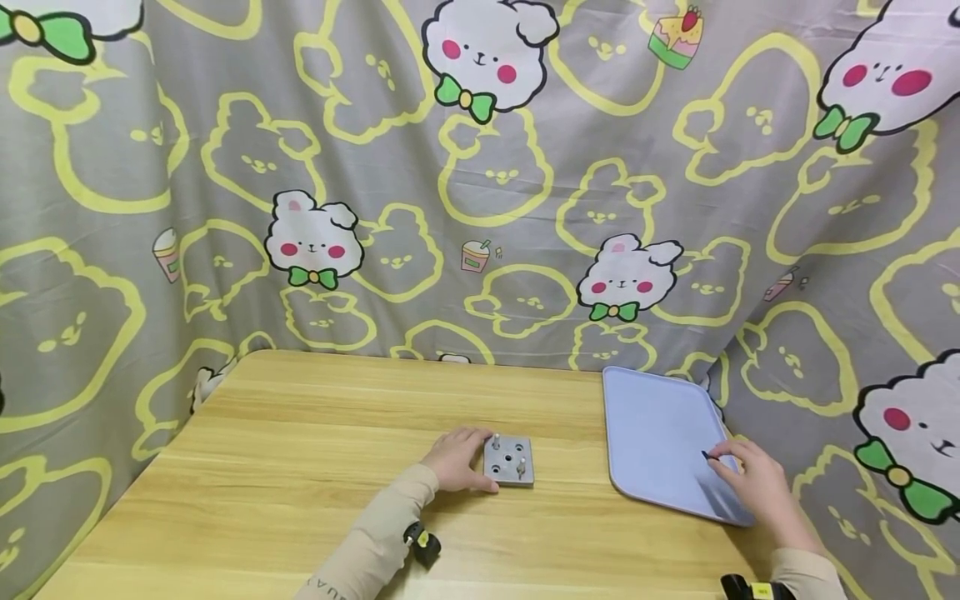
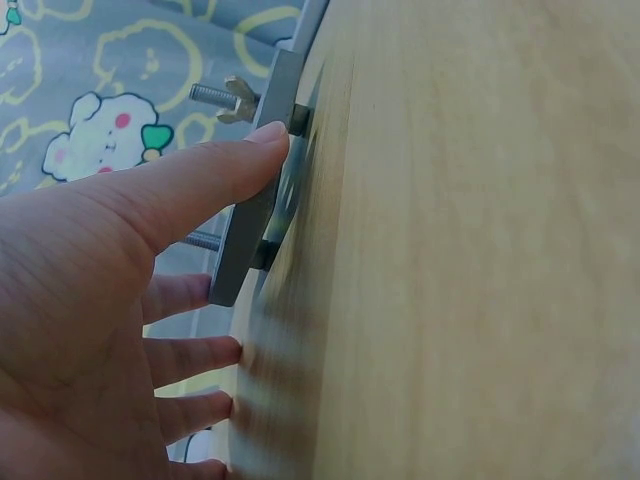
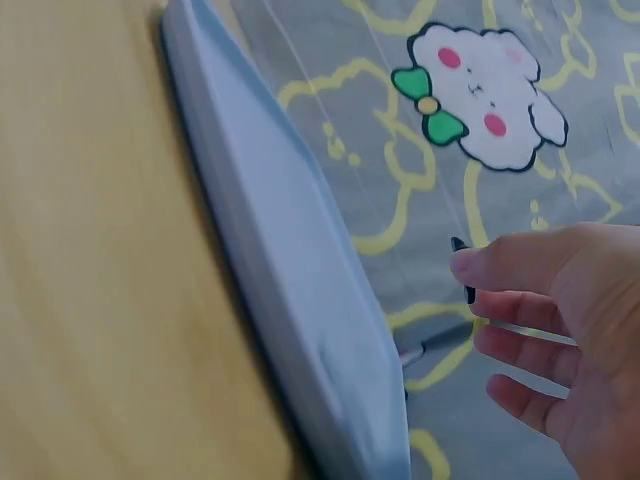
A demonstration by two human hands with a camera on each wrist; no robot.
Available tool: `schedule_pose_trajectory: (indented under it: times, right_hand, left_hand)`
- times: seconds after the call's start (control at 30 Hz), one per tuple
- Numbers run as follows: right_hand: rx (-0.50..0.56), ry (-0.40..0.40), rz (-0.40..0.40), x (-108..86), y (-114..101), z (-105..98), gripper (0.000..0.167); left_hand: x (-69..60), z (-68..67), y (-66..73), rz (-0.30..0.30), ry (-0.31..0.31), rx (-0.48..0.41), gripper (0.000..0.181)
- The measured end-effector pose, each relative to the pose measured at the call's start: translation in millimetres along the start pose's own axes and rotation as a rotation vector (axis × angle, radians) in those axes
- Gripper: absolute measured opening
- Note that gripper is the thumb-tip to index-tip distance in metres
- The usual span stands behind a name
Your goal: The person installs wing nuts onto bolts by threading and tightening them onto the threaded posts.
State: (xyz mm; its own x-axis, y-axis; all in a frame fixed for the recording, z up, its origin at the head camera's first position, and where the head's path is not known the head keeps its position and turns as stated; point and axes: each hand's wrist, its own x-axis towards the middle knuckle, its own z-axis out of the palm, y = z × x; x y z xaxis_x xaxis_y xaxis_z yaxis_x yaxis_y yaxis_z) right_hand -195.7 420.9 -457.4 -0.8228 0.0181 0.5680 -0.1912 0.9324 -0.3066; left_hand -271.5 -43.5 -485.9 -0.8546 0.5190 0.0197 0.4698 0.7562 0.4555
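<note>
A grey square metal plate (image 1: 510, 473) with several holes lies on the table. Two threaded bolts stand up from it; one carries a brass-coloured wing nut (image 2: 240, 100), while the other bolt (image 1: 496, 441) has a bare shank. In the left wrist view, bolt heads below hold the plate slightly off the wood. My left hand (image 1: 453, 462) grips the plate's left side, thumb at the near corner and fingers towards the far one. Over the tray, my right hand (image 1: 757, 485) pinches a small black piece (image 3: 470, 292) between thumb and fingertip. Its exact kind is unclear.
A pale blue rimmed tray (image 1: 648, 433) lies at the table's right side. In the right wrist view, a blurred dark object (image 3: 435, 342) shows near the tray's far edge. Patterned grey curtain (image 1: 405, 275) encloses the wooden table (image 1: 300, 433) at the back and sides.
</note>
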Motion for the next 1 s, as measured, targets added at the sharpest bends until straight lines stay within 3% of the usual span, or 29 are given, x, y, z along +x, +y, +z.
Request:
schedule_pose_trajectory:
  times: [0.17,0.37,1.0]
  right_hand:
    - [0.110,0.028,-0.005,12.3,-19.4,6.9,0.014]
    - [0.252,-0.024,0.045,31.3,-51.5,18.8,0.006]
    - [0.511,-0.118,0.095,77.3,-143.1,69.6,0.016]
  left_hand:
    - [0.3,0.1,-0.6,0.006,0.000,-0.003,0.094]
    - [-0.7,-0.6,-0.2,0.009,-0.004,-0.011,0.093]
    - [-1.1,-0.5,-0.8,0.011,0.000,-0.016,0.094]
